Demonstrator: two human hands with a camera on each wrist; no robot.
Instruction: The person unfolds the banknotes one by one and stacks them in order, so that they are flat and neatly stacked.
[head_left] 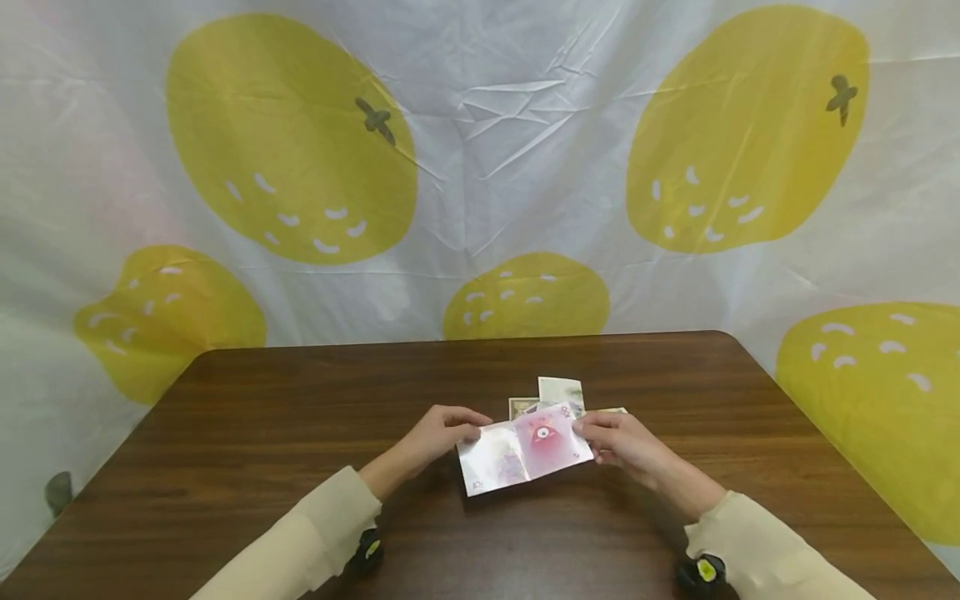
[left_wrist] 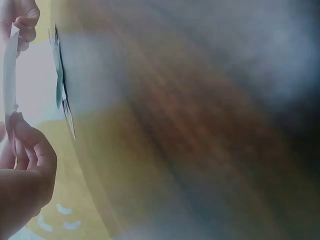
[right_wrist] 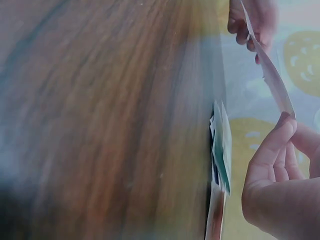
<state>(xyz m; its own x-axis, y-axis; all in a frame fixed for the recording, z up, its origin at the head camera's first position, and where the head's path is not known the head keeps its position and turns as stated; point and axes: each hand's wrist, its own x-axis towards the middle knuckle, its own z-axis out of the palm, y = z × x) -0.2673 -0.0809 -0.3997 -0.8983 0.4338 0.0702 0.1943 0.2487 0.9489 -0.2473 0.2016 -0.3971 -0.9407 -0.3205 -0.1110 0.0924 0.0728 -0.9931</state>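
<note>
partly hidden: papers [head_left: 561, 389] behind pink sheet [head_left: 525, 451] | left hand [head_left: 441, 430], right hand [head_left: 624, 441]: pinching its ends

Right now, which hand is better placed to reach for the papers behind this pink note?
Probably your right hand: the papers show just beyond it, while all lie right of your left hand. Both pinch the pink note, so the right must release first.

Between the left hand [head_left: 441, 432] and right hand [head_left: 624, 442], a rectangular pink-and-white paper note [head_left: 527, 452] spans above a brown wooden table [head_left: 300, 417]. Behind it lie pale rectangular paper notes [head_left: 559, 390]; behind the table hangs a white, yellow-patterned fabric backdrop [head_left: 517, 192].
</note>
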